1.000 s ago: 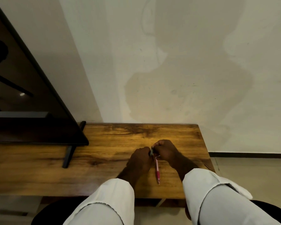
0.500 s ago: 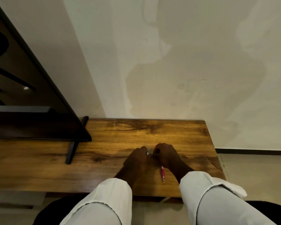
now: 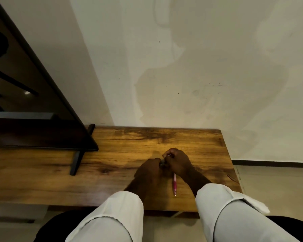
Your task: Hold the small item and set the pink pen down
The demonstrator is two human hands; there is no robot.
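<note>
I see my two hands close together on the wooden table (image 3: 112, 180). My right hand (image 3: 177, 162) has its fingers curled around the top end of a pink pen (image 3: 174, 185). The pen lies on the table and points back toward me. My left hand (image 3: 150, 169) curls its fingers onto a small dark thing (image 3: 162, 163) between the hands. A black screen (image 3: 33, 102) stands to the left.

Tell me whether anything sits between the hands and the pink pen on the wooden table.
Nothing visible does. The right hand grips the upper end of the pink pen, and the left hand meets it at a small dark part between the fingertips. The pen's lower end lies bare on the wooden table.
</note>
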